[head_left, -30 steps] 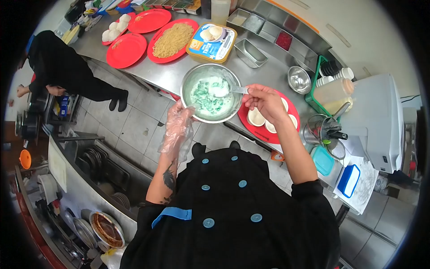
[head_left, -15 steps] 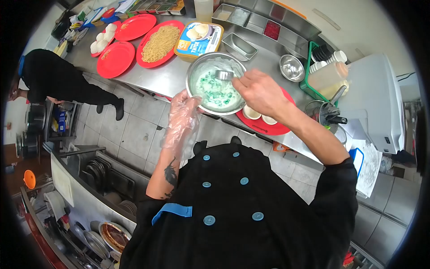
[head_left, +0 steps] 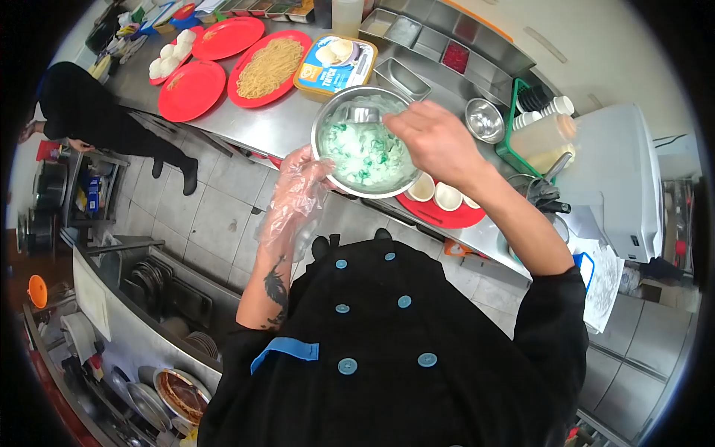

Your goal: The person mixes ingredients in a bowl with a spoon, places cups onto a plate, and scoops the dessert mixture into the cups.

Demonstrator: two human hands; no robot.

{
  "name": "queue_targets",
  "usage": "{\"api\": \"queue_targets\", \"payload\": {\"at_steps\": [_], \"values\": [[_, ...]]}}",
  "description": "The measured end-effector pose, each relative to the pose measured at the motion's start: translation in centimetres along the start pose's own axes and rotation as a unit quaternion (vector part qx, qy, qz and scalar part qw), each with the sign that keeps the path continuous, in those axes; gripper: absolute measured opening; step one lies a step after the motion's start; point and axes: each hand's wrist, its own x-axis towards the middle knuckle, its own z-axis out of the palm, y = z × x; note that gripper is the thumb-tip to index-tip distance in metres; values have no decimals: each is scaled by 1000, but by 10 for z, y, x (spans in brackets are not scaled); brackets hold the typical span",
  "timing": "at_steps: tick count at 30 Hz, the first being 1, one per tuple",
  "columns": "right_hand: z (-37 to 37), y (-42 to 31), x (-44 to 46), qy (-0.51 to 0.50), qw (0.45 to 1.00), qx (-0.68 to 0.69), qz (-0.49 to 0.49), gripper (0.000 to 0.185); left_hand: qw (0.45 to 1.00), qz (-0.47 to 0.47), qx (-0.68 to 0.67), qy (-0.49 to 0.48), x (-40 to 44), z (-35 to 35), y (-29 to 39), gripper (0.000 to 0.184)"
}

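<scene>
My left hand (head_left: 302, 177), in a clear plastic glove, grips the left rim of a metal bowl (head_left: 319, 149). Inside the bowl is a white creamy mix with green pieces (head_left: 365, 155). My right hand (head_left: 432, 138) is closed round the handle of a metal scoop (head_left: 360, 115), whose head is in the upper part of the bowl. Under my right forearm lies a red plate (head_left: 439, 214) with several small white cups (head_left: 447, 197). Behind the bowl stands a tub with a blue label (head_left: 336, 65).
Noodles (head_left: 270, 68) lie on a red plate; two more red plates (head_left: 191, 91) and white balls (head_left: 171, 56) sit beside them. Metal trays (head_left: 403, 78), a small bowl (head_left: 484, 120) and a green basket (head_left: 509, 154) are at the right. Another person (head_left: 97, 112) stands at the left.
My right hand has turned over and moved up and left across the bowl, bringing the scoop to its upper part. My left hand still holds the rim. The other person has shifted left.
</scene>
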Motion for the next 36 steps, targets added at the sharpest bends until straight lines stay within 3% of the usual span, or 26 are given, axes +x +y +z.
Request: {"api": "queue_targets", "payload": {"at_steps": [2, 4, 9, 11, 14, 15, 16, 17, 18, 19, 20, 22, 23, 24, 26, 30, 34, 36], "values": [[7, -3, -4, -28, 999, -28, -7, 39, 1000, 1, -12, 3, -1, 3, 4, 29], [6, -7, -7, -86, 996, 14, -10, 29, 999, -1, 2, 37, -2, 3, 6, 29], [-20, -1, 5, -65, 998, 2, -24, 28, 1000, -20, 5, -6, 5, -23, -7, 31], [-9, 2, 7, -50, 996, -67, -35, 25, 1000, -17, 13, -11, 5, -23, -11, 31], [9, -6, -10, -95, 995, -36, -9, 21, 999, 5, -4, 51, 5, -9, -13, 31], [18, -13, -17, -161, 979, 45, 117, 20, 996, 4, -40, 80, 0, 2, -10, 31], [18, -14, -21, -160, 980, 44, 112, 20, 991, 4, -74, 110, -4, 8, -5, 31], [11, -15, -15, -166, 938, 199, 230, 19, 991, 14, -74, 112, -7, 9, 0, 31], [7, -13, -12, -167, 858, 348, 340, 20, 995, -3, -40, 95, -11, 10, 5, 32], [15, -8, -18, -142, 811, 424, 377, 21, 997, -23, -7, 78, -14, 9, 7, 32], [5, -11, -12, -144, 811, 425, 375, 21, 996, -22, -7, 81, -14, 7, 7, 32], [-25, -22, 1, -103, 886, 309, 330, 20, 998, -10, -46, 31, -11, 1, 3, 33], [-22, -19, -3, -57, 932, 267, 239, 19, 998, -12, -46, 33, -10, -1, 1, 33], [-22, -15, -3, -58, 931, 268, 240, 19, 999, -15, -39, 29, -7, -4, -1, 33], [-26, -11, -1, -21, 998, 53, 28, 27, 999, -21, -31, 22, -7, -4, -2, 33], [-10, -4, -16, -66, 995, -66, -43, 33, 999, -13, -33, 11, -9, 0, -1, 32], [-4, -18, -27, -143, 989, -23, 24, 25, 997, 27, -37, 63, -12, 20, 1, 21], [4, -25, -22, -173, 938, 178, 242, 24, 999, 32, 8, 40, -13, 22, -9, 24]]}}
